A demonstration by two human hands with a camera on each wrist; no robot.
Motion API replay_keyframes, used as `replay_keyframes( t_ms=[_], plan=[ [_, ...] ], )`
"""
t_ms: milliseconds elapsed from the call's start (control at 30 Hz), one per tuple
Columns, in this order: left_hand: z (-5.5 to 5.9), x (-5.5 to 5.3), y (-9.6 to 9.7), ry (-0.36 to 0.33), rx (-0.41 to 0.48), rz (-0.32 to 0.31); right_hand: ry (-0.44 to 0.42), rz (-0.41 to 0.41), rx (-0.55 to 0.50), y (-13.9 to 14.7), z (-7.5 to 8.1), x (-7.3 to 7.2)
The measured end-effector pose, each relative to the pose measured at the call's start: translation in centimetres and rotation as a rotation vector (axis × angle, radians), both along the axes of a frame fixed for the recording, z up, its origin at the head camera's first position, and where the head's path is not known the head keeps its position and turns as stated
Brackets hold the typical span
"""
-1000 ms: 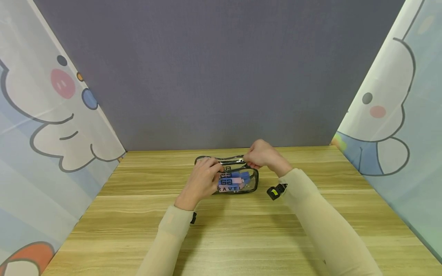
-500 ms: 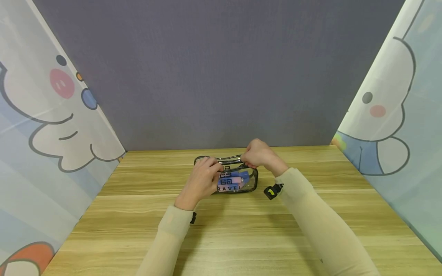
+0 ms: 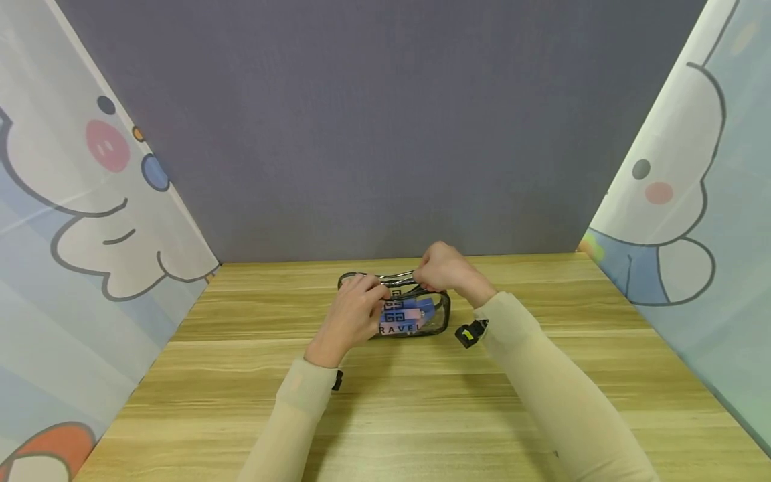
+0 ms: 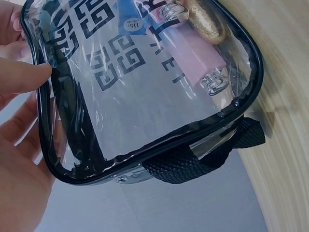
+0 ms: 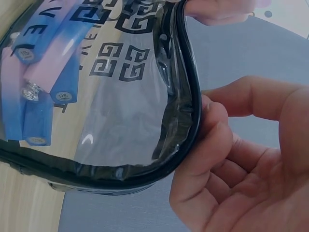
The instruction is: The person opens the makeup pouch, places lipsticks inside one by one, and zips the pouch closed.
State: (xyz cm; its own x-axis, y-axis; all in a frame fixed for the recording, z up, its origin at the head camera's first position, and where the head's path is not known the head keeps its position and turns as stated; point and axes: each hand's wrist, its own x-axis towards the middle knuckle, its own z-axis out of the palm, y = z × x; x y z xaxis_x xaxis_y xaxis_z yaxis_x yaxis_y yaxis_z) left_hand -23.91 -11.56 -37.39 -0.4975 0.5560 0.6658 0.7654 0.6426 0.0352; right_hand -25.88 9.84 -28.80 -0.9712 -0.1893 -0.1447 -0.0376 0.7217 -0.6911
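Note:
A clear zip pouch [image 3: 442, 325] with black piping and black lettering stands on the wooden table. My left hand [image 3: 355, 311] grips its top edge on the left side; in the left wrist view the thumb [image 4: 24, 77] lies over the piping. At the top right, the curled fingers of my right hand [image 3: 446, 268] pinch at the zip edge, the pull itself hidden by them. Through the plastic show pink tubes [image 4: 193, 53], blue boxes [image 5: 65, 79] with small round labels, and a gold glittery oval piece [image 4: 206, 21]. A black webbing loop [image 4: 193, 162] hangs from one end.
The wooden table top [image 3: 397, 415] runs back to a grey upright panel [image 3: 385, 134]. Cartoon-printed cloth walls [image 3: 674, 161] flank it on both sides. Black straps with small devices [image 3: 471, 333] sit at both wrists.
My right hand has slid a little to the left along the pouch's top edge. The left hand and the pouch stay almost where they were.

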Motion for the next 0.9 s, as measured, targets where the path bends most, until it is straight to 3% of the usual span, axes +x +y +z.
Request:
replay_keyframes(
  t_ms=[433,900],
  plan=[
    [-0.1,-0.1,0.1,0.013,0.011,-0.011,0.053,0.042,0.05,-1.1,-0.3,0.1],
    [-0.1,-0.2,0.0,-0.004,0.001,-0.011,0.092,0.038,0.014,-1.8,-0.7,0.2]
  ],
)
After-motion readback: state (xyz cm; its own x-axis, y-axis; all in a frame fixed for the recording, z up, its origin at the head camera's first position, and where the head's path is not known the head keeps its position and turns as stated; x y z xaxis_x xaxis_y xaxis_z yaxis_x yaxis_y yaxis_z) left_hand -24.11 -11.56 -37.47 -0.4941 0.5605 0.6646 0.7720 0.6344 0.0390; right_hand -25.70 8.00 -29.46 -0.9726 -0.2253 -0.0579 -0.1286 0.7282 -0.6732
